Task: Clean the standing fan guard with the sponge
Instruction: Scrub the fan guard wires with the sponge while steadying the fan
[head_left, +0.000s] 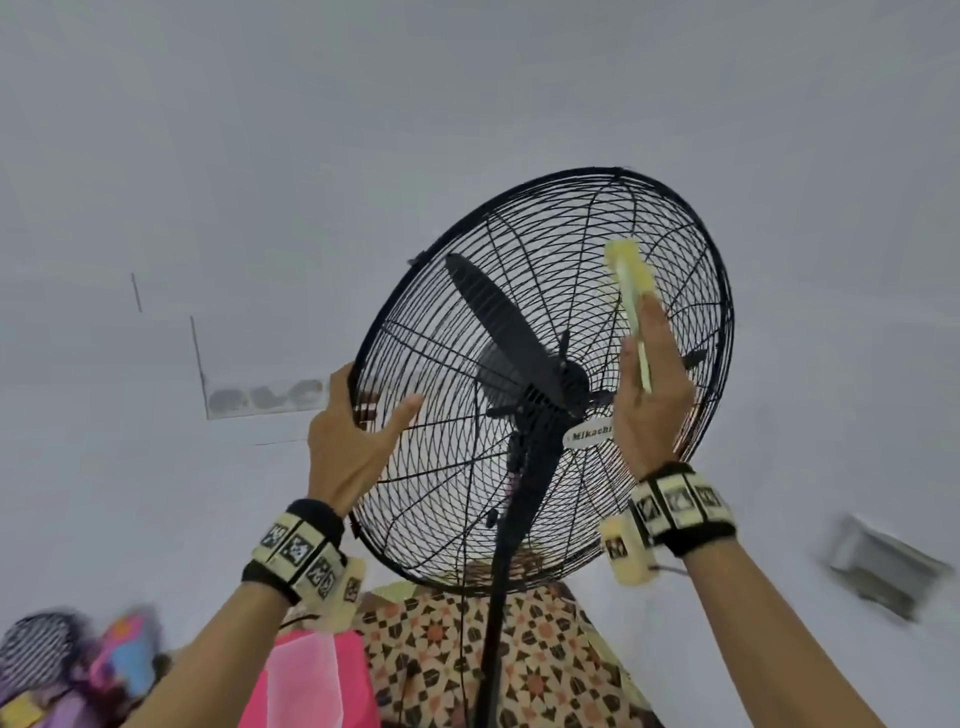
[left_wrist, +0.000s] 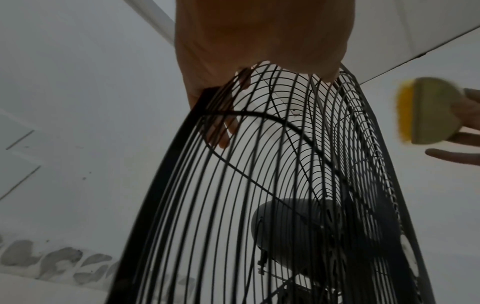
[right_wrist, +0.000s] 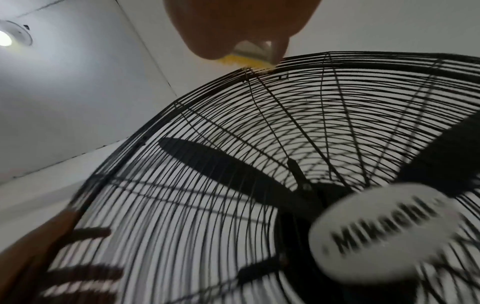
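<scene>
The black wire fan guard (head_left: 447, 322) tilts up toward the ceiling, with dark blades (head_left: 498, 317) behind it. My left hand (head_left: 363, 426) grips the guard's left rim, thumb in front and fingers (left_wrist: 223, 127) curled behind the wires. My right hand (head_left: 652, 374) holds a yellow sponge (head_left: 628, 265) on a pale backing and presses it against the upper right wires. In the right wrist view the sponge (right_wrist: 246, 60) touches the guard (right_wrist: 259, 185) near its top rim. The left wrist view shows the sponge (left_wrist: 428, 111) between the right hand's fingers, beside the guard (left_wrist: 233, 205).
The fan's black pole (head_left: 498, 597) drops to a patterned cloth (head_left: 545, 665) and a pink item (head_left: 317, 675). A white brand badge (head_left: 589, 435) marks the guard's centre. A white box (head_left: 883, 566) hangs on the wall at right. A ceiling lamp (right_wrist: 7, 39) glows.
</scene>
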